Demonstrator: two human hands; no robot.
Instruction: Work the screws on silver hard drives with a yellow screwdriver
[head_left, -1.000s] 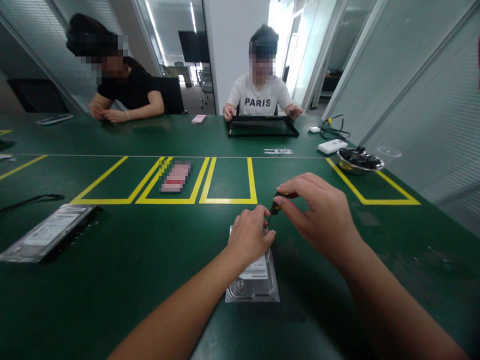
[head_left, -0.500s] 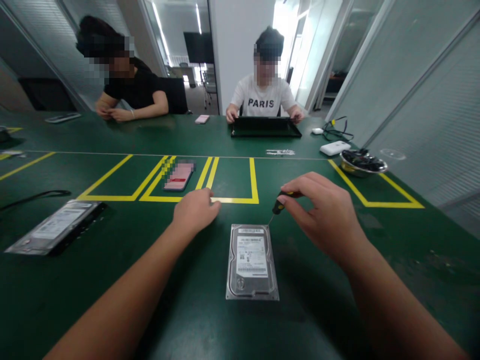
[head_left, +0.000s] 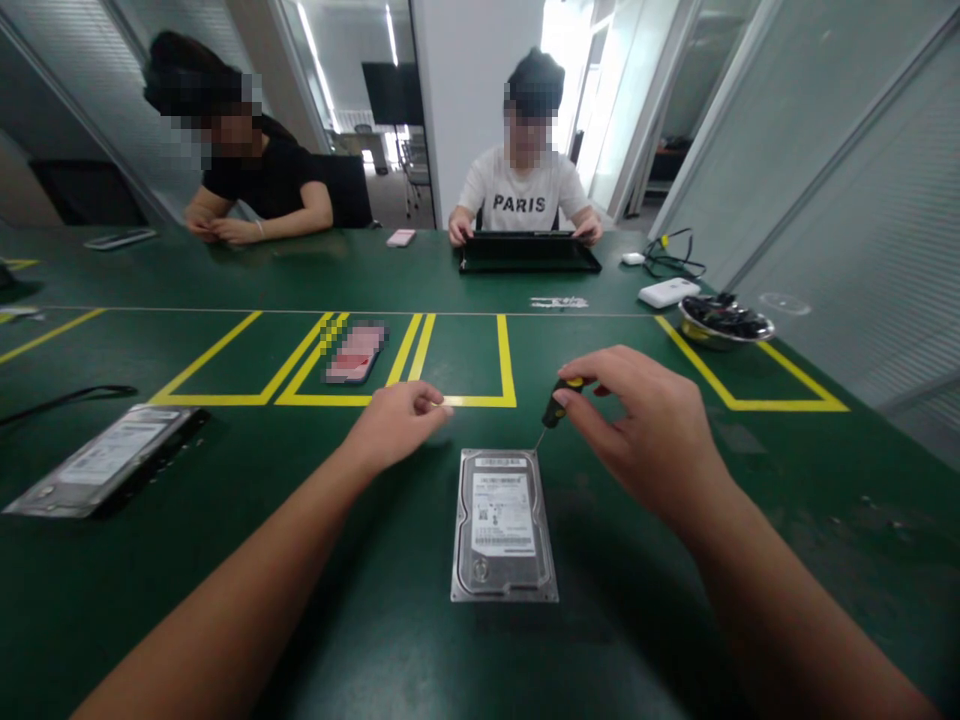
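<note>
A silver hard drive (head_left: 503,520) with a white label lies flat on the green table in front of me. My right hand (head_left: 645,425) grips a small black-and-yellow screwdriver (head_left: 557,402) by its handle. The thin shaft slants down to the drive's far right corner, where its tip appears to touch. My left hand (head_left: 397,420) hovers beyond the drive's far left corner, apart from it. Its thumb and curled fingers come close together; whatever they may hold is too small to make out.
Another hard drive (head_left: 105,460) lies at the left, beside tiny loose pieces. A phone (head_left: 355,354) rests within yellow tape (head_left: 397,400). At the right stands a metal bowl (head_left: 720,338) of dark parts. Across the table, one person holds a black panel (head_left: 530,255); another sits at left.
My left hand has shifted slightly right, and its fingers and thumb have drawn closer together. The screwdriver stays at the drive's corner, its handle a little more upright.
</note>
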